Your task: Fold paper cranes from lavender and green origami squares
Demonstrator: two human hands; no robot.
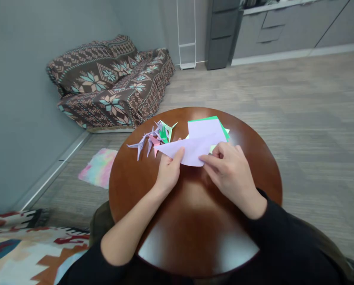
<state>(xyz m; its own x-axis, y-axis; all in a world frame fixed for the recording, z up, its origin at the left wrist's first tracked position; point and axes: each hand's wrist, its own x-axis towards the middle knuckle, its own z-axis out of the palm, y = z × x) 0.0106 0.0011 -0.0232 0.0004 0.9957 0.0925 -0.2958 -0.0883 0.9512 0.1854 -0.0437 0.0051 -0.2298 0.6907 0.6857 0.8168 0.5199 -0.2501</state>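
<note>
The left hand (168, 171) and right hand (229, 172) each pinched the lower edge of the folded lilac paper sheet (195, 144), which lay on the wooden table (195, 221) beside paper cranes (153, 139). The step appeared to be creasing. The next move called for aligned edges.

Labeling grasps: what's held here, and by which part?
Folded lilac paper: left hand pinches its lower edge, right hand pinches the bottom tip.

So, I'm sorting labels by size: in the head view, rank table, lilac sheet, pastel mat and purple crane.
Largest first:
1. table
2. lilac sheet
3. pastel mat, though it lies farther off on the floor, so unsure
4. purple crane
</note>
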